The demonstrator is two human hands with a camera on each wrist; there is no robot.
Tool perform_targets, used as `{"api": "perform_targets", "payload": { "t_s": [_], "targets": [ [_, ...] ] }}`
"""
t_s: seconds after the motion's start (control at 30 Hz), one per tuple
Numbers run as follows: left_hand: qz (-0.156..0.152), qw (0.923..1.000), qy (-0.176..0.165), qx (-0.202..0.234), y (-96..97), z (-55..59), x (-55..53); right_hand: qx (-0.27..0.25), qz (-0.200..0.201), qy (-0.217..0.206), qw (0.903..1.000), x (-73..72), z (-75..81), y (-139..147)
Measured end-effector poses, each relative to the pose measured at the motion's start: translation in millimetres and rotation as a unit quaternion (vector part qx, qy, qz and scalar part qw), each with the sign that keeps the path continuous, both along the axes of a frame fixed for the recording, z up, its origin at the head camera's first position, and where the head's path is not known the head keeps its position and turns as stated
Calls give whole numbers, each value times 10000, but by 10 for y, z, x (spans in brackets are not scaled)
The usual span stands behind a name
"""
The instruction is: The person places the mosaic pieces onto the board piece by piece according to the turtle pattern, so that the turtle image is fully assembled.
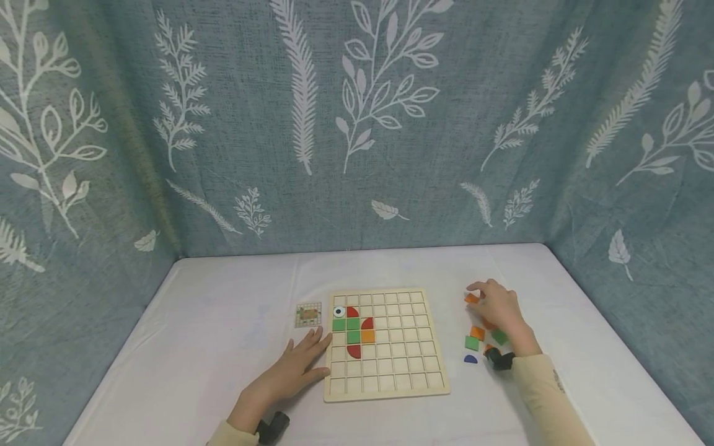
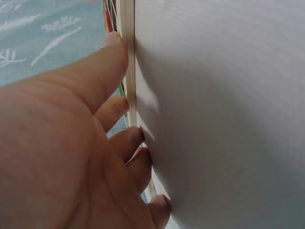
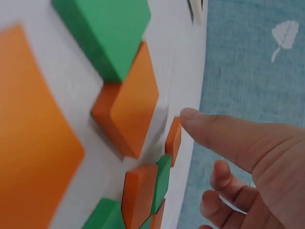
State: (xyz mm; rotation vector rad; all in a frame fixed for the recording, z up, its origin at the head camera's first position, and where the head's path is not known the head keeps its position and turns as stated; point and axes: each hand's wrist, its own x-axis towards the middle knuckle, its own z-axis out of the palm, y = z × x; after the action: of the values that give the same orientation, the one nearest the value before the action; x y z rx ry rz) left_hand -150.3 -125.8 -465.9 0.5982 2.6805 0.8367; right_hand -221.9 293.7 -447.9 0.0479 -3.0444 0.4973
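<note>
In the head view a wooden grid board (image 1: pixel 398 347) lies mid-table, with red, green and orange tiles and a white eye piece (image 1: pixel 339 311) at its left side. My left hand (image 1: pixel 295 365) rests at the board's left edge, fingers spread. The left wrist view shows the thumb (image 2: pixel 114 52) against the board's side. My right hand (image 1: pixel 498 306) is over the loose tiles at the right, thumb and finger apart around an orange tile (image 1: pixel 471 298). The right wrist view has the thumb (image 3: pixel 209 126) at the end of that orange tile (image 3: pixel 174 141), which lies on the table.
Beside the board's upper left lies a small picture card (image 1: pixel 308 314). Loose tiles right of the board include a green square (image 1: pixel 471 342), an orange one (image 1: pixel 477 333) and a blue half-round piece (image 1: pixel 470 359). A patterned curtain (image 1: pixel 346 204) surrounds the white table.
</note>
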Motion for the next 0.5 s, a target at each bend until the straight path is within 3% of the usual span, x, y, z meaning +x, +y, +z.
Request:
{"api": "perform_targets", "payload": {
  "t_s": [0.5],
  "targets": [
    [-63, 10000, 5, 62, 5, 30, 17, -143, -288, -379, 9988, -27, -67, 115]
  ]
}}
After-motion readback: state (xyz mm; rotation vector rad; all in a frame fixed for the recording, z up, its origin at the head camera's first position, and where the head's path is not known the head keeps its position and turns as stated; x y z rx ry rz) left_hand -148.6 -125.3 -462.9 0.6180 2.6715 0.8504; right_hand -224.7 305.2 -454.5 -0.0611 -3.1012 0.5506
